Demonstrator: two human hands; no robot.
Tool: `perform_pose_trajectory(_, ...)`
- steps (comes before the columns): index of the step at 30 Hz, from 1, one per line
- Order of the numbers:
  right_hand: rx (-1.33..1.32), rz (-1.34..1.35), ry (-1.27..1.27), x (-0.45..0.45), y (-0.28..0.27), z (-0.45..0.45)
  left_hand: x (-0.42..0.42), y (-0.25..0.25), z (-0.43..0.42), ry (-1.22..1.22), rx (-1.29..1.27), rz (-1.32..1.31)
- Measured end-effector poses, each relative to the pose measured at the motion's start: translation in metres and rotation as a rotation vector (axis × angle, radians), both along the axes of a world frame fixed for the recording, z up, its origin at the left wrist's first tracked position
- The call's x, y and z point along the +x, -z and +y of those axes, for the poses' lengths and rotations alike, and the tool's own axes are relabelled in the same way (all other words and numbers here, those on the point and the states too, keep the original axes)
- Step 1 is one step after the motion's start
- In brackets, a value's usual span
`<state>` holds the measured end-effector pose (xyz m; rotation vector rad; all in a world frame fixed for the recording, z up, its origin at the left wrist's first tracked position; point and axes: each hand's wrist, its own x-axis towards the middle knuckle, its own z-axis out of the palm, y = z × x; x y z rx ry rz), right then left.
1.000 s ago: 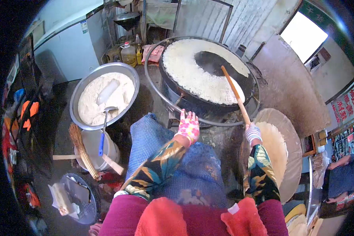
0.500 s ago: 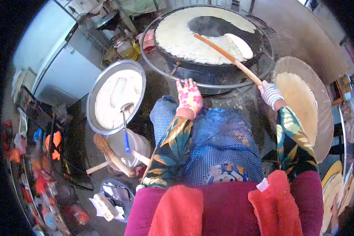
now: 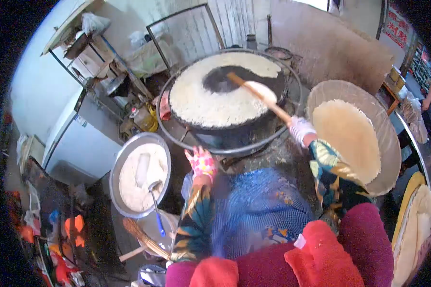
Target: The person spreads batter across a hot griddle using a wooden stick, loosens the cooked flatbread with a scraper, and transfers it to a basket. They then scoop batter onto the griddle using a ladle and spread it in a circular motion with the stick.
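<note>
My right hand (image 3: 302,130), in a striped glove, is wrapped round a wooden batter spreader (image 3: 269,104), whose stick reaches over the round griddle (image 3: 210,125). A pale batter layer (image 3: 196,95) covers much of the plate, leaving a dark bare patch near the middle. Beside the stick lies a thick white oval (image 3: 261,91); whether it is batter or the spreader's coated blade, I cannot tell. In a pink-flowered glove, my left hand (image 3: 202,163) rests with outstretched fingers at the near side of the metal ring (image 3: 244,149) around the griddle.
At left, a metal basin (image 3: 114,184) holds batter and a blue-handled ladle (image 3: 159,217), above a bucket with a brush (image 3: 141,235). On the right, a thin round pancake (image 3: 347,138) lies on a wide round tray (image 3: 392,158). An oil jug (image 3: 143,119) stands behind the basin.
The view has tilted up and shifted, showing more of the back wall. The stick has turned slightly over the griddle with my right hand. My left hand stays by the ring.
</note>
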<state>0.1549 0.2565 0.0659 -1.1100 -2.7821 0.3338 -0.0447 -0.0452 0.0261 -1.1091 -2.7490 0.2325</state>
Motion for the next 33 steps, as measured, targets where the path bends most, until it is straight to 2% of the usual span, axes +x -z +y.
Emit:
perform_pose_trajectory(2,0.011,-0.130,-0.015,-0.001,-0.006,-0.018,0.028,-0.017,0.018,0.132,0.082,-0.013)
perform_pose_trajectory(3,0.024,-0.127,-0.004,-0.001,-0.005,-0.006,0.039,-0.009,0.028,0.203,0.151,-0.051)
perform_pose_trajectory(4,-0.007,-0.088,0.057,0.003,0.002,0.005,0.055,-0.016,0.037,0.231,0.113,-0.172)
perform_pose_trajectory(7,0.000,-0.041,0.085,0.001,-0.001,0.017,0.070,0.002,0.045,0.236,0.067,-0.163)
perform_pose_trajectory(9,-0.018,-0.070,0.049,-0.001,-0.015,-0.002,0.063,0.021,0.042,0.212,0.126,-0.019)
perform_pose_trajectory(12,-0.065,-0.208,-0.054,0.007,-0.017,-0.016,0.051,0.019,0.034,0.209,0.100,-0.027)
perform_pose_trajectory(14,-0.027,-0.151,0.127,0.009,0.007,0.022,0.047,0.013,0.027,0.201,0.056,-0.027)
perform_pose_trajectory(16,-0.027,-0.091,0.120,0.007,-0.001,0.019,0.042,0.011,0.019,0.179,0.045,-0.040)
perform_pose_trajectory(19,-0.016,-0.142,0.034,-0.005,-0.008,0.001,0.035,0.007,0.015,0.159,0.064,0.020)
perform_pose_trajectory(20,0.024,-0.187,-0.013,-0.006,0.002,0.000,0.033,0.002,0.016,0.107,-0.010,-0.104)
perform_pose_trajectory(22,-0.051,-0.210,0.032,0.000,-0.004,0.001,0.029,-0.001,0.010,0.094,0.049,-0.085)
perform_pose_trajectory(24,-0.004,-0.118,0.169,-0.004,0.012,0.026,0.022,0.003,0.003,0.081,0.067,-0.119)
perform_pose_trajectory(28,-0.039,-0.035,0.028,-0.012,0.003,0.010,0.003,0.020,-0.009,0.052,0.102,-0.037)
perform_pose_trajectory(29,-0.010,-0.118,-0.012,-0.008,-0.015,-0.013,-0.001,0.023,-0.010,0.025,0.116,-0.041)
perform_pose_trajectory(30,0.012,-0.162,-0.038,-0.009,-0.006,-0.021,-0.005,0.026,-0.009,-0.005,0.130,-0.049)
perform_pose_trajectory(33,-0.066,-0.120,0.098,-0.005,0.005,0.011,-0.020,0.021,-0.017,-0.046,0.095,-0.041)
